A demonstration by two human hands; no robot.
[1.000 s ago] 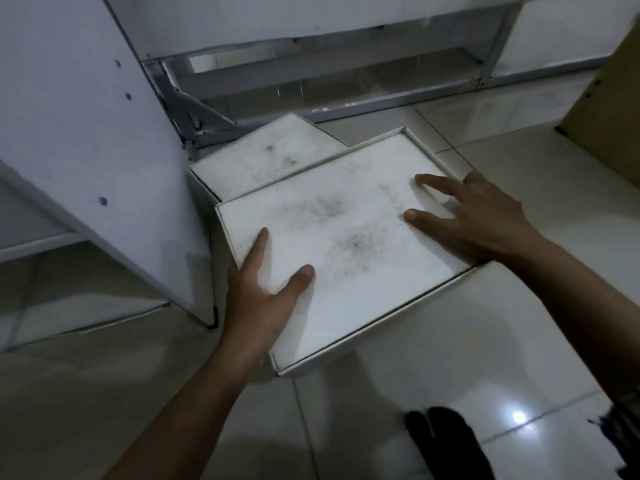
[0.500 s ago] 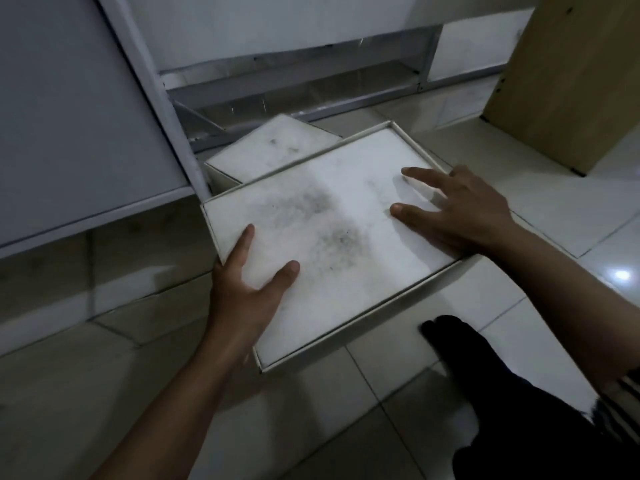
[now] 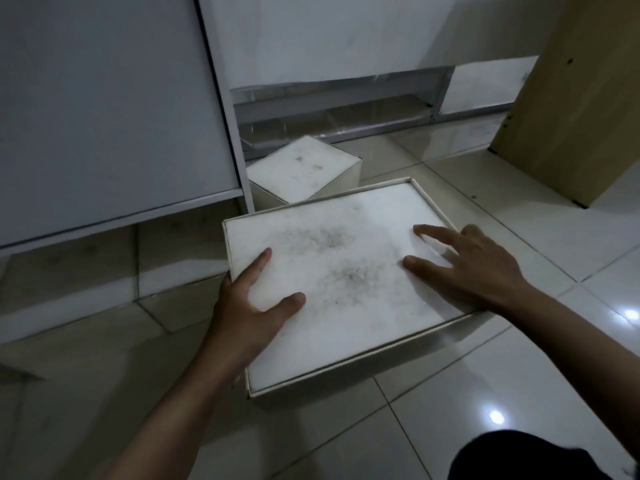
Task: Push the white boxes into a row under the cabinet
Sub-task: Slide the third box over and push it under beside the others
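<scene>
Two hands flat on large white box (image 3: 346,271) on tiled floor (image 3: 485,393): left hand (image 3: 252,306) at near-left edge, right hand (image 3: 474,268) with fingers spread at right edge. Smaller white box (image 3: 301,168) just behind, at cabinet (image 3: 104,116) base.

One head view, looking forward and down

We look from head height steeply down at the tiled floor (image 3: 519,393), close over the near box (image 3: 339,282) with both forearms entering from the bottom edge. The view faces the cabinet (image 3: 104,98), whose base crosses the top of frame. No second view shares the scene.
</scene>
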